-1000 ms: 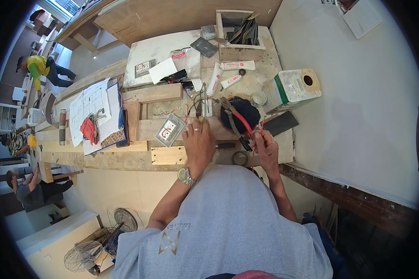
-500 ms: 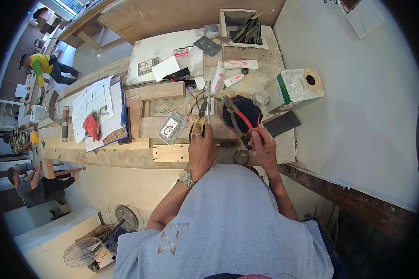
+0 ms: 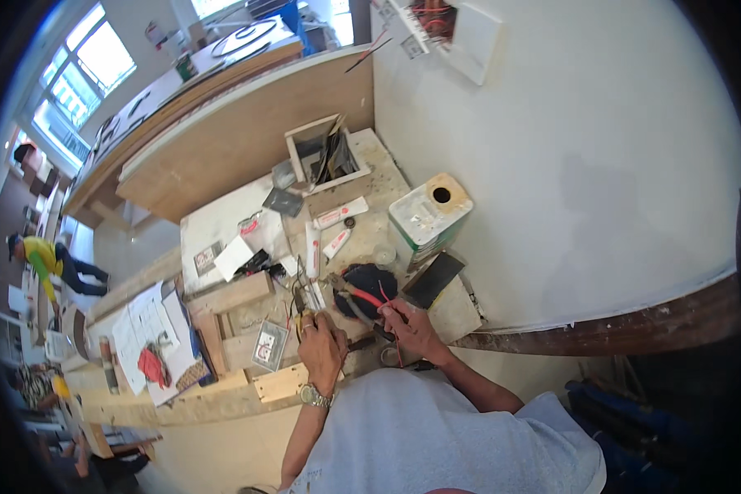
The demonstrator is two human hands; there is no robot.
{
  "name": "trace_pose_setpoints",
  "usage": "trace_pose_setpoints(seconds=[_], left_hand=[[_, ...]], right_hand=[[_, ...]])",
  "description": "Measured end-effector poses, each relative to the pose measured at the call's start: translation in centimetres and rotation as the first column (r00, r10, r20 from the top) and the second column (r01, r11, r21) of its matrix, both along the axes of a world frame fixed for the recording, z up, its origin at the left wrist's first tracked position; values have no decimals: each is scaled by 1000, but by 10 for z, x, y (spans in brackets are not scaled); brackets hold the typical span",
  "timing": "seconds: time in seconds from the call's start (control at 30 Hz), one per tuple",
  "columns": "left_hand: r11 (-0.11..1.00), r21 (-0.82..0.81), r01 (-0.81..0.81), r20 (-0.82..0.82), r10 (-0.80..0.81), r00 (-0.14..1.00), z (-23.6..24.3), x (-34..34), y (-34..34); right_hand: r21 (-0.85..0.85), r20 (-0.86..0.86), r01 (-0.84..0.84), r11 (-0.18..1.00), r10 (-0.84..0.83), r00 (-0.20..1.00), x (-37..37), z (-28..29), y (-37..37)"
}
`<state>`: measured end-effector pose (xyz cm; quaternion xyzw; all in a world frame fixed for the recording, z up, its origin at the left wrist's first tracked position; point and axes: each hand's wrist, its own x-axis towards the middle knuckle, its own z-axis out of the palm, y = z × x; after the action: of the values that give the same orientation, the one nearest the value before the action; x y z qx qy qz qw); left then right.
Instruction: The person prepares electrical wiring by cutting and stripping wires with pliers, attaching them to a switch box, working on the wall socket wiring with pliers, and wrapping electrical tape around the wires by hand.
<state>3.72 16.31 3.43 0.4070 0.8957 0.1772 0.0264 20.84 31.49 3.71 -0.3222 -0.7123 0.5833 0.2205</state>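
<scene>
My left hand (image 3: 322, 352), with a watch at the wrist, is closed on yellow-handled pliers (image 3: 298, 300) over the workbench. The fingers of my right hand (image 3: 417, 331) pinch a thin red wire (image 3: 400, 354); its upper end sticks out above them. Close beside that hand, red-handled pliers (image 3: 361, 293) lie across a dark, roughly round item (image 3: 376, 281). Left of my left hand rests a small clear box with a white socket-like part (image 3: 268, 344) and a bit of red wire inside.
A tin canister (image 3: 431, 216) stands at the right near the wall, by a dark flat block (image 3: 435, 279). White tubes (image 3: 313, 249) and a wooden box (image 3: 361, 172) lie farther back. Papers (image 3: 144, 328) and a red cloth (image 3: 152, 366) are left. A person in yellow (image 3: 44, 257) bends at far left.
My view has swung up and to the right, so the bench appears tilted and more wall shows. Both hands keep their holds, on the yellow-handled pliers and the red wire.
</scene>
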Motion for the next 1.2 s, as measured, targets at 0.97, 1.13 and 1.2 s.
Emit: trace_pose_setpoints(seconds=[0.97,1.13,1.2], left_hand=[[768,608,201,490,-562,666,209,30,94],[569,713,411,491,-823,287,329,76,119],[528,758,383,551,-832,56,361,86,124]], right_hand=[[234,288,-73,970,2,957,62,-61,59],[321,251,-105,941,22,968,73,-88,56],[304,261,-136,943,55,964,65,-83,55]])
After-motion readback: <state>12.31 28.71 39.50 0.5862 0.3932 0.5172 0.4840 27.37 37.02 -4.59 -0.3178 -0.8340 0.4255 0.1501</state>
